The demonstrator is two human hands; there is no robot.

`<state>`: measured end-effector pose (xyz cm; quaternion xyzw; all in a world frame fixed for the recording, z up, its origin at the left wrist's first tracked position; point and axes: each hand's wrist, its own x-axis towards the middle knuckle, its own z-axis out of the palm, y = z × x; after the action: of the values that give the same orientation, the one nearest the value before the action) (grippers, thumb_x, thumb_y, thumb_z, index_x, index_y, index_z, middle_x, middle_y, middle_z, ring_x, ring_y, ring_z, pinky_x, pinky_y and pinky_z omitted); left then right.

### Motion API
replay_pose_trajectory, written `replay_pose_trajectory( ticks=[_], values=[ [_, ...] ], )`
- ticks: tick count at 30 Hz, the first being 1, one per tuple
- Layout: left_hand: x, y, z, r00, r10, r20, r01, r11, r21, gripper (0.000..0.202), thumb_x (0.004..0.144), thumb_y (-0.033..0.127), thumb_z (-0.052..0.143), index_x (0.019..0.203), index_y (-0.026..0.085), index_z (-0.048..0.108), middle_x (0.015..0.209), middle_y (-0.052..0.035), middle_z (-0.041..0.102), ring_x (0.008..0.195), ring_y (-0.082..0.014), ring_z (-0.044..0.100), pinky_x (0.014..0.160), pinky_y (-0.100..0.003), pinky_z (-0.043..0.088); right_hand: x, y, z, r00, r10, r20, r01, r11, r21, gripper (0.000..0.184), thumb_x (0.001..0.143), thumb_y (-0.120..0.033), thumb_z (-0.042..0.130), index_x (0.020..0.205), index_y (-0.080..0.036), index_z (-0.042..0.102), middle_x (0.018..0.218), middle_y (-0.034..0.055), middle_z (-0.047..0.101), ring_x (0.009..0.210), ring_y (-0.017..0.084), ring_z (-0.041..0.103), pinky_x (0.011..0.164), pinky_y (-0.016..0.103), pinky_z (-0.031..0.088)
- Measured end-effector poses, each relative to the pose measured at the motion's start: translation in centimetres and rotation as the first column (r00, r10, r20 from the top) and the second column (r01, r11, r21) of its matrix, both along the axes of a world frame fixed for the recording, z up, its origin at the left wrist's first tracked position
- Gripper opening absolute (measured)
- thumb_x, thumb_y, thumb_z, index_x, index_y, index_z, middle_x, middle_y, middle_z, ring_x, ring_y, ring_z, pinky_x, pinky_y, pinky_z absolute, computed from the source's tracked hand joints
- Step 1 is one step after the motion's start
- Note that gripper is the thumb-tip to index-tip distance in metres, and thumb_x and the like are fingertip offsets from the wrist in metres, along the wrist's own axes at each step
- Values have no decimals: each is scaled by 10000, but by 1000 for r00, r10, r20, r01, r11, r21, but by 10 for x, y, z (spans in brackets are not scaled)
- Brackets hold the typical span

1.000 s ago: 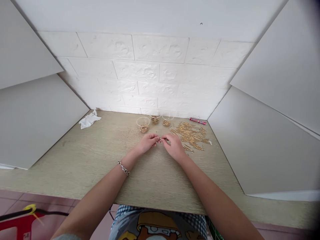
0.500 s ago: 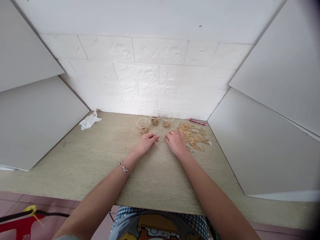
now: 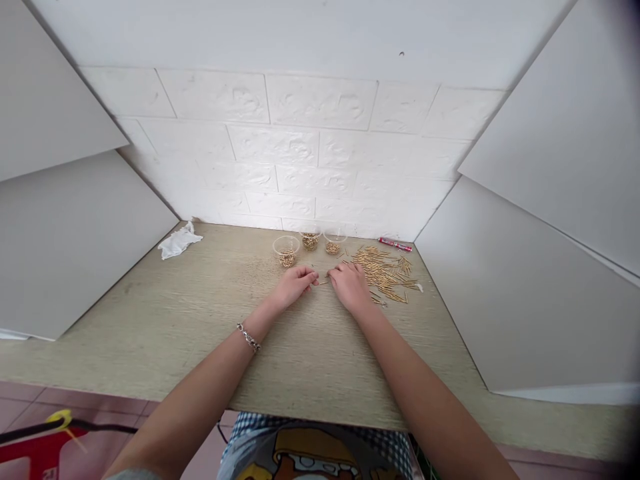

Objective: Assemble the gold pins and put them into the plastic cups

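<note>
My left hand (image 3: 297, 285) rests on the tabletop with thumb and fingers pinched together. From its fingertips a thin gold-coloured stick (image 3: 323, 283) points right; its other end is hidden. My right hand (image 3: 351, 285) is just across from it, fingers bent and drawn together near the tabletop. A tiny piece seems to show at its fingertips, too small to name. Beside the right hand spreads a loose pile of gold-coloured sticks (image 3: 383, 270). Beyond my left hand stands a clear cup (image 3: 287, 252) holding small gold-coloured pieces.
Two more clear cups, one at the middle (image 3: 310, 241) and one to its right (image 3: 334, 243), hold gold-coloured pieces near the wall. A red tube (image 3: 395, 245) lies behind the pile. Crumpled white tissue (image 3: 181, 240) is at the far left. Grey panels flank the table (image 3: 200, 320).
My right hand has moved slightly left, so its fingertips are closer to my left hand. The left hand stays nearly where it was, still pinched.
</note>
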<state>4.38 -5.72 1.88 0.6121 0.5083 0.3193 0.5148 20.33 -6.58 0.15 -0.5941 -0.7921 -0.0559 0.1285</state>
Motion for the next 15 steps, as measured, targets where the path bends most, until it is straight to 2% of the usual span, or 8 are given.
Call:
replay_pose_trajectory(
  ticks=[9,15],
  values=[
    [-1,2,-2,999,-33,12,33,999,-18,287,678,431,534,686,144,550,670,3,577,516,-74,431,511,-216,347,4,-1,0,1000,16,-24,-15,1000,19,262,871,-210,400,791,-215,649,847,45,604,850,176,488,899,373,217],
    [-1,1,-1,999,-29,17,30,999,-23,287,673,427,537,689,140,544,669,0,576,516,-72,429,505,-212,348,6,-5,3,998,59,-14,-59,998,39,254,868,-200,405,822,-226,654,844,41,604,863,177,492,966,414,152]
  ],
)
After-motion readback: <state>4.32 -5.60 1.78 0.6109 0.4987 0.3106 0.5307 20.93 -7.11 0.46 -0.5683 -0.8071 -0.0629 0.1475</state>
